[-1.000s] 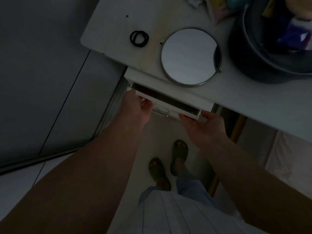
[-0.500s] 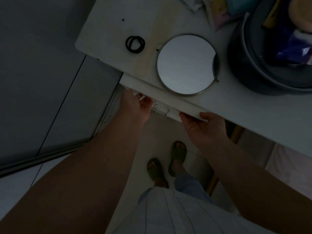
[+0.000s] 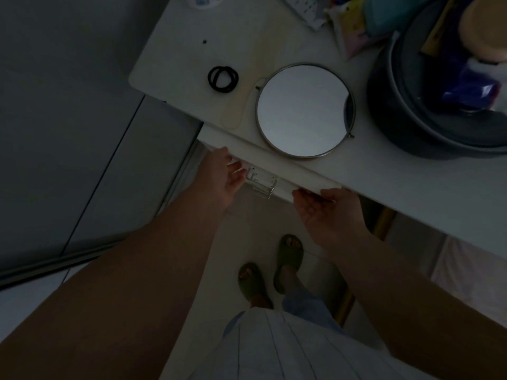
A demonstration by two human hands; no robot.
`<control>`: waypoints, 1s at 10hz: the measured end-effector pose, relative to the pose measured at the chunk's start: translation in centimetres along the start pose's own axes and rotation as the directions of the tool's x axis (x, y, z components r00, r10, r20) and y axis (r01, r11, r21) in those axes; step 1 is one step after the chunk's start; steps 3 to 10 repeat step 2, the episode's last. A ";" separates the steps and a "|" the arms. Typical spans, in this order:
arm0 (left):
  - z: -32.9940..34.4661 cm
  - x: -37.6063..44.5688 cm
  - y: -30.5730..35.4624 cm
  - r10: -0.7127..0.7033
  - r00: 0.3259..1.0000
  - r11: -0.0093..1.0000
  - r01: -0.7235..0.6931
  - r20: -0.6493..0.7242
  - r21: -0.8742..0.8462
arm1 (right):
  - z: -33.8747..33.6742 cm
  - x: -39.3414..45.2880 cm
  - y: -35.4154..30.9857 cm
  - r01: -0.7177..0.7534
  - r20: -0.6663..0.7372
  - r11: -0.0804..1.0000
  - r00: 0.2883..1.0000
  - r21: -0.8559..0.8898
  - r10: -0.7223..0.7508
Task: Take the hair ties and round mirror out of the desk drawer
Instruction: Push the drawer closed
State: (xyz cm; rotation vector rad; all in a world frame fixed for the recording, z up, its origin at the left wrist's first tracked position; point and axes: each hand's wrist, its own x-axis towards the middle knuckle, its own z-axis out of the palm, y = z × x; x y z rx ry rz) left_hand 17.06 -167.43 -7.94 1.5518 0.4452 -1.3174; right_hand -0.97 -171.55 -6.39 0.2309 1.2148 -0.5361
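Black hair ties lie in a small pile on the white desk top, near its left corner. The round metal-rimmed mirror lies flat to their right, close to the desk's front edge. Below the edge, the white drawer front sits pushed in, with a clear handle at its middle. My left hand rests flat against the drawer front left of the handle. My right hand presses on it right of the handle. Neither hand holds anything.
A dark round basket full of items stands at the desk's right. Packets and a remote-like object lie at the back. A grey cabinet stands left of the desk. My feet in green slippers are on the floor below.
The drawer was open a second ago; both hands have pushed it in under the desk top, and its inside is no longer visible.
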 end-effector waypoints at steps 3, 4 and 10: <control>-0.2 -2.3 0.8 0.055 0.998 0.911 -0.045 -0.011 0.410 | 0.2 -2.4 -0.8 0.039 -0.058 0.950 0.996 -0.311 -0.060; -0.2 -2.3 0.8 0.055 0.998 0.911 -0.045 -0.011 0.410 | 0.2 -2.4 -0.8 0.039 -0.058 0.950 0.996 -0.311 -0.060; -0.2 -2.3 0.8 0.055 0.998 0.911 -0.045 -0.011 0.410 | 0.2 -2.4 -0.8 0.039 -0.058 0.950 0.996 -0.311 -0.060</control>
